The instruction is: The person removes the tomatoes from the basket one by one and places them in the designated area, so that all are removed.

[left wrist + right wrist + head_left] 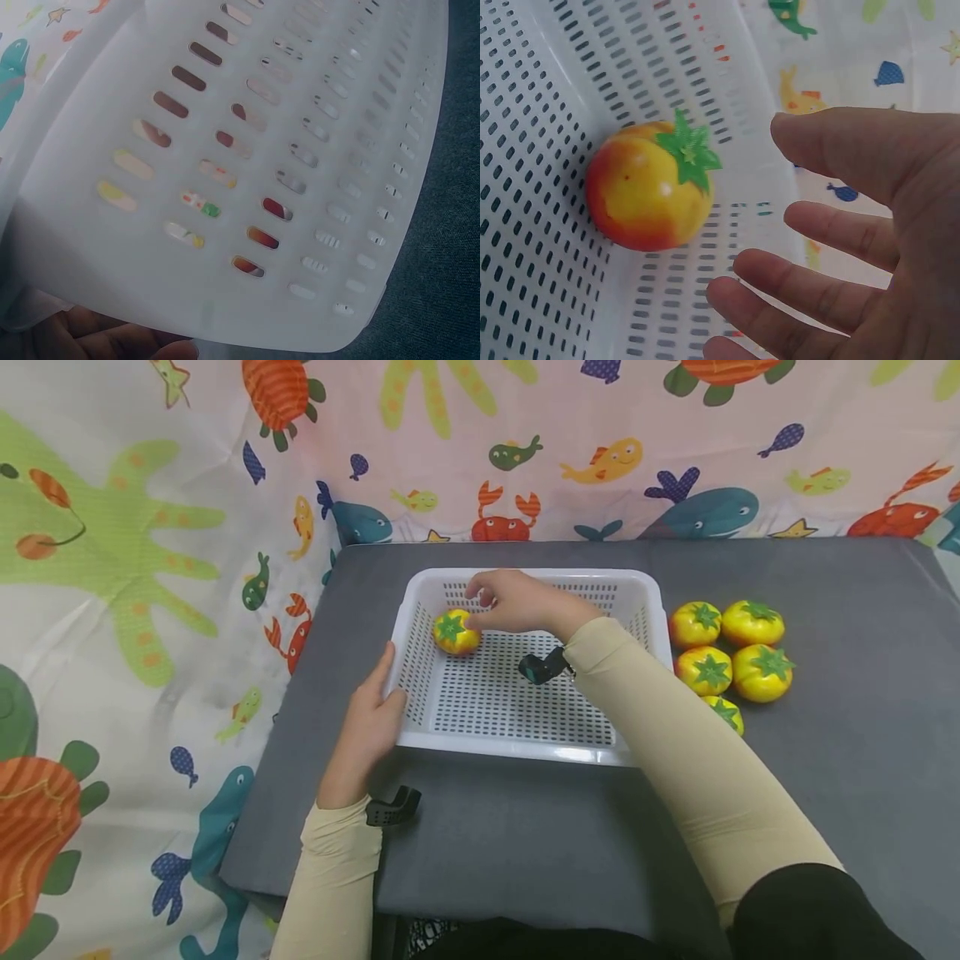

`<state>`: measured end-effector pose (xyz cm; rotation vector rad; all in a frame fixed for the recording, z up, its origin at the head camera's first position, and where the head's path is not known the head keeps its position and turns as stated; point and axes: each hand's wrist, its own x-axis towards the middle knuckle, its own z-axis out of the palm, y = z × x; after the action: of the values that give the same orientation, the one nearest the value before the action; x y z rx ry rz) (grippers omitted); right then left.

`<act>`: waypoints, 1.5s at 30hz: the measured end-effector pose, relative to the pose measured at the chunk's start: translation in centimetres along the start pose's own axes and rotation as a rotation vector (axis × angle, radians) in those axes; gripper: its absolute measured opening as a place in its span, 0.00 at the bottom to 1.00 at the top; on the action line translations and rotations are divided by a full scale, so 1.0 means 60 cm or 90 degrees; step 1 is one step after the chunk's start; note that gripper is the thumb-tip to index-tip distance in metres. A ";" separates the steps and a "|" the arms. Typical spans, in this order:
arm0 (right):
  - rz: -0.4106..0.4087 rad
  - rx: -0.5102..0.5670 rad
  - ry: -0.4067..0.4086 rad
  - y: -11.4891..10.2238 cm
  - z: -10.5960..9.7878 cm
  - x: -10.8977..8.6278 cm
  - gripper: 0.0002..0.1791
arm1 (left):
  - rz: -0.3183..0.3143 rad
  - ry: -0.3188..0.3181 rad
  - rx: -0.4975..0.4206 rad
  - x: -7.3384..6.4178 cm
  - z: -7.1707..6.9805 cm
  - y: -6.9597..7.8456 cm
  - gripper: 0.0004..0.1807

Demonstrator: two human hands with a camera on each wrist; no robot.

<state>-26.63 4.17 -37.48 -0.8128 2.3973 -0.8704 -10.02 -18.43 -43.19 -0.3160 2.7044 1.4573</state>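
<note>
A white perforated plastic basket [517,748] sits on the grey table. Inside, near its left end, lies one yellow-red toy tomato [456,633] with a green star-shaped top. My right hand [517,602] hovers over it; the right wrist view shows the thumb and fingers spread apart with nothing between them, beside the tomato [651,191]. On the basket's left side, my left hand [367,727] grips the rim, thumb toward the inside. Curled fingers [105,341] show under the basket's edge in the left wrist view, partly hidden by the wall.
Right of the basket several similar toy tomatoes [762,673] stand grouped on the table [862,760], one partly behind my right sleeve. A curtain [450,460] with sea-animal prints hangs along the table's back and left edges.
</note>
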 end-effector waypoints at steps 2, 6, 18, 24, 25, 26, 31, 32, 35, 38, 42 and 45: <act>0.010 -0.003 -0.010 0.002 0.003 0.008 0.30 | -0.001 -0.004 -0.004 0.001 0.000 0.000 0.40; 0.024 -0.012 -0.032 0.007 0.013 0.020 0.30 | -0.012 -0.011 -0.010 0.000 0.000 0.002 0.40; 0.014 -0.010 -0.041 0.017 0.042 0.048 0.41 | 0.012 0.003 -0.007 -0.002 -0.003 0.001 0.40; 0.000 -0.035 -0.047 0.020 0.053 0.057 0.43 | 0.026 0.006 -0.009 -0.001 -0.004 0.001 0.41; -0.003 -0.039 -0.047 0.021 0.055 0.059 0.43 | 0.025 0.006 -0.010 -0.001 -0.004 0.001 0.40; -0.006 -0.041 -0.048 0.022 0.057 0.060 0.43 | 0.024 0.005 -0.011 -0.001 -0.005 0.001 0.40; -0.012 -0.045 -0.059 0.023 0.067 0.066 0.43 | 0.025 0.000 -0.013 0.001 -0.006 0.000 0.40; -0.015 -0.046 -0.060 0.023 0.068 0.067 0.44 | 0.027 0.000 -0.014 0.001 -0.006 0.000 0.40; -0.020 -0.059 -0.059 0.024 0.071 0.067 0.44 | 0.029 -0.001 -0.014 0.002 -0.007 0.001 0.40; -0.021 -0.062 -0.059 0.024 0.072 0.068 0.43 | 0.026 -0.002 -0.015 0.002 -0.007 0.001 0.40; -0.021 -0.060 -0.061 0.026 0.073 0.067 0.43 | 0.019 -0.004 -0.018 0.001 -0.005 -0.001 0.40; -0.017 -0.048 -0.058 0.026 0.071 0.066 0.43 | 0.017 -0.004 -0.022 0.000 -0.006 0.001 0.40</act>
<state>-27.55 0.73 -42.36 -0.8949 2.3556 -0.7410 -10.02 -18.73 -42.95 -0.2770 2.6911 1.5107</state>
